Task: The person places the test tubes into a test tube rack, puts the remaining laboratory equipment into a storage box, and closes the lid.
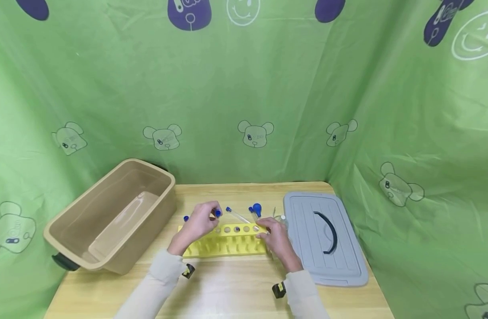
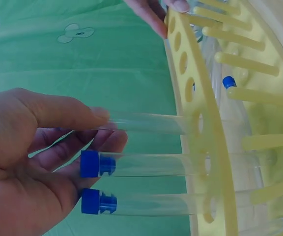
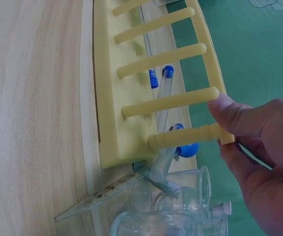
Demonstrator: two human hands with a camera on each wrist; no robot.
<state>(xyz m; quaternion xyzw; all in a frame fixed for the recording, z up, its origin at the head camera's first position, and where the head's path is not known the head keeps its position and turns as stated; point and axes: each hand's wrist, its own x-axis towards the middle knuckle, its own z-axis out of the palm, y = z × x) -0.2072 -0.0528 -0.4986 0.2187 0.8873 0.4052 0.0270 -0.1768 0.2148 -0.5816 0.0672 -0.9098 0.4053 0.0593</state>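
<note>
The left hand [image 1: 199,221] pinches a clear, slender test tube [image 2: 149,123] between thumb and fingers near its top; that end is mostly hidden by the hand. The tube's lower part passes through a hole of a long yellow rack with round holes and pegs [image 1: 224,253], which stands on a pale wood-grain table [image 1: 212,297]. In the left wrist view, two clear tubes with blue caps [image 2: 91,201] sit in neighbouring holes at six o'clock from the pinched one. The right hand [image 1: 276,239] grips the rack's top bar at its three o'clock end, thumb on one side, fingers on the other.

In the head view, taking the rack as the dial's centre, a loose blue-capped clear tube [image 1: 239,215] lies at one o'clock and a round blue bulb [image 1: 257,209] between one and two. Clear rounded vessels [image 3: 176,204] crowd near the gripped end, with a pointed, graduated clear pipette [image 3: 102,196] just beside them. A deep brown rectangular bin [image 1: 148,239] stands at about nine o'clock; a flat grey ribbed lid with a black handle [image 1: 313,241] lies at three.
</note>
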